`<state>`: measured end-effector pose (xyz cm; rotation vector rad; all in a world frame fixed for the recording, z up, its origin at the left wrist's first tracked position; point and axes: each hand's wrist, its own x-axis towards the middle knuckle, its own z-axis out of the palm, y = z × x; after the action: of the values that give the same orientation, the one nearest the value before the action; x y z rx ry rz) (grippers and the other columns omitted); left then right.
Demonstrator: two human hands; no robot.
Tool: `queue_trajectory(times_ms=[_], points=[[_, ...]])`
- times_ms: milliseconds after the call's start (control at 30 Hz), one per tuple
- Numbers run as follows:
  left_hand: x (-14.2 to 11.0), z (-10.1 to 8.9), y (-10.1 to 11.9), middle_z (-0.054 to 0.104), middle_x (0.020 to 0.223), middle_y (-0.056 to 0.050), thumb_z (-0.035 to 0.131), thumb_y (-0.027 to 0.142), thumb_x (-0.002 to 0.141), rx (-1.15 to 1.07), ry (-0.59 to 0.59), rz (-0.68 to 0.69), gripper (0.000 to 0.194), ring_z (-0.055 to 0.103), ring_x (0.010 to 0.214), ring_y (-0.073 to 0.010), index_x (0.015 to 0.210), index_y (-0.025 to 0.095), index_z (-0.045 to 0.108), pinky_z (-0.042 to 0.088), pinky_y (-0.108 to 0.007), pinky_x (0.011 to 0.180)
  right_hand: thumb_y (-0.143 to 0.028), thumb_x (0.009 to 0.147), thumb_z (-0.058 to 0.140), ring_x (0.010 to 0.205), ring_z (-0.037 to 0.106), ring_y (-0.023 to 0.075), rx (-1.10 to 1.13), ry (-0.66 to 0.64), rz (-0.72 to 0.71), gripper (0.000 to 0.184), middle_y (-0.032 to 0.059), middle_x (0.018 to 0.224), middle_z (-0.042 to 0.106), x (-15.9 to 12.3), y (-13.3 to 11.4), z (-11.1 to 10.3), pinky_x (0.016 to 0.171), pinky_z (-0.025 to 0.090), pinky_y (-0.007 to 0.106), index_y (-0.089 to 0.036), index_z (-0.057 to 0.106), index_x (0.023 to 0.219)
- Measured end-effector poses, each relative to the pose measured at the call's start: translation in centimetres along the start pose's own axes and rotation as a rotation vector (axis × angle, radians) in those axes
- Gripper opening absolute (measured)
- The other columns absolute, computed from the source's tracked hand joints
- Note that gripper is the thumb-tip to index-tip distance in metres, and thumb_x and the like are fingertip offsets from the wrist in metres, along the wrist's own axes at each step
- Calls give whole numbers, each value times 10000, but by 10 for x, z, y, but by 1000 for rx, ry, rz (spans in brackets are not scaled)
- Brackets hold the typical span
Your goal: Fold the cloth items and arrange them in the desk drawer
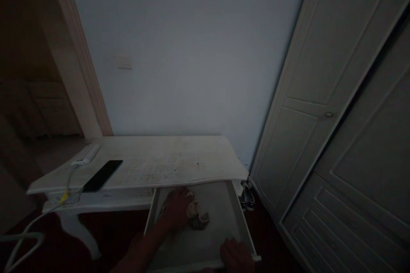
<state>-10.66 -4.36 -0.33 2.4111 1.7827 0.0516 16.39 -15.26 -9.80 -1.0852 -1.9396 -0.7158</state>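
Note:
The white table's drawer is pulled out toward me. Inside it, on the left, my left hand is closed over a crumpled cloth with light and dark patches. Part of the cloth sticks out to the right of the fingers and rests on the drawer bottom; the rest is hidden under the hand. My right hand grips the drawer's front edge near its right corner, its fingers bent over the rim. The room is dim, so finger detail is weak.
On the worn white tabletop lie a dark phone or tablet and a white power strip with a cable hanging off the left. Shoes stand on the floor between table and wardrobe. A doorway opens at left.

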Motion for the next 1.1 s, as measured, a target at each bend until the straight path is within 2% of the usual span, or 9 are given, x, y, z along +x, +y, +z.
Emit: queue_trajectory(times_ms=[133,233,367,500,667,800,867,1000,1100], points=[[-5,3,8,554,1576,-93,730,608,800,-22,-47,167,671,424,1485,-405,1414,353,642,308,-618,1215,-841,881,589,838,709,249,26,-30,18,609,75,855,765,-1,-1,-1,807,512,344,-250,736,901],[-2,8,28,607,1497,-105,685,702,820,-28,-85,286,619,468,1432,-423,1333,355,690,342,-676,1164,-842,868,603,846,722,253,19,-30,25,601,69,874,776,-3,0,0,821,516,350,-260,742,920],[7,20,60,602,1470,-148,691,759,793,-5,-167,427,681,470,1401,-469,1323,332,696,354,-749,1101,-841,838,638,822,737,261,-5,-12,1,578,55,866,788,-5,3,3,806,534,362,-279,747,923],[18,24,78,611,1458,-149,718,685,792,-56,-134,405,637,481,1392,-447,1324,336,691,380,-707,1089,-844,849,620,794,745,268,-36,-14,-28,585,58,850,794,-5,5,4,773,549,373,-275,746,907],[33,15,83,552,1561,-100,682,688,807,-110,-74,288,670,464,1429,-404,1395,367,640,378,-634,1137,-775,859,678,804,750,265,-65,-11,-16,489,47,872,796,-6,6,2,749,551,360,-296,751,923],[39,5,69,541,1588,-96,712,601,800,-100,-38,146,682,471,1439,-400,1430,355,630,403,-598,1139,-793,853,672,802,734,252,-53,-28,-20,521,50,859,773,-4,4,1,743,548,352,-277,733,887],[39,-2,53,545,1591,-100,707,509,815,-83,-26,52,660,489,1433,-401,1451,354,622,427,-584,1122,-814,848,660,807,725,251,-43,-34,-17,550,59,856,765,-3,2,0,749,541,349,-271,731,895],[29,-18,11,637,1504,-122,545,426,936,-51,-1,-130,558,589,1352,-392,1486,350,598,472,-578,1076,-868,826,626,835,722,270,-33,-12,14,618,76,873,765,-2,-2,0,784,536,367,-268,734,930],[16,-25,-11,605,1551,-121,506,409,955,-31,0,-176,583,562,1397,-381,1530,323,562,467,-548,1105,-887,828,595,838,714,273,-31,-23,18,643,82,868,759,-2,-3,1,794,536,372,-266,729,924]])
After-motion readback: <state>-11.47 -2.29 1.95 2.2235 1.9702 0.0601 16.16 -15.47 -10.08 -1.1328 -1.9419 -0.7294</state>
